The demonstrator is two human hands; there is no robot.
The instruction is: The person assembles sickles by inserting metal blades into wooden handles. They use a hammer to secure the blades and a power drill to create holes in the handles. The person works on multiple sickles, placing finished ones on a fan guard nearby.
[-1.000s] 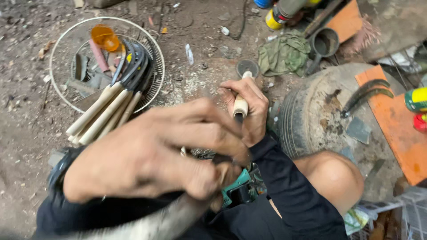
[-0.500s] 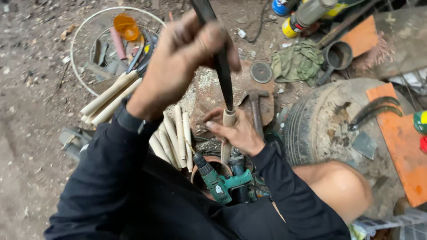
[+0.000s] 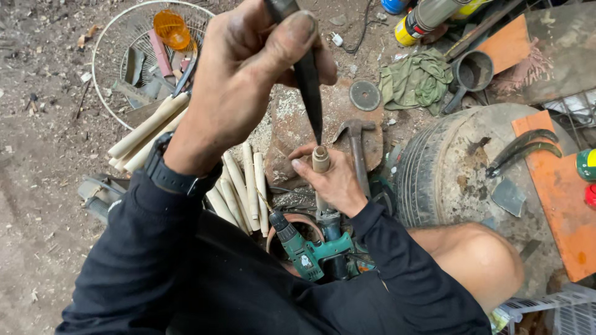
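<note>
Left hand [image 3: 248, 74] clamped on dark spike [image 3: 310, 93], tip at 12 o'clock over wooden handle [image 3: 320, 160]; right hand [image 3: 332, 180] gripping handle.

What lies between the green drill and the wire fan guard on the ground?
In the head view, a row of pale wooden handles lies between the green drill and the wire fan guard, partly under the left hand's forearm.

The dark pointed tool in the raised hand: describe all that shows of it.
The dark pointed tool is a blackened, seemingly metal blade or spike that tapers to a sharp tip. It hangs nearly upright, point down, gripped at its upper end by the left hand, thumb pressed along its side. Its top runs out of frame. The tip sits just above the capped end of the pale wooden handle that the right hand holds upright.
</note>
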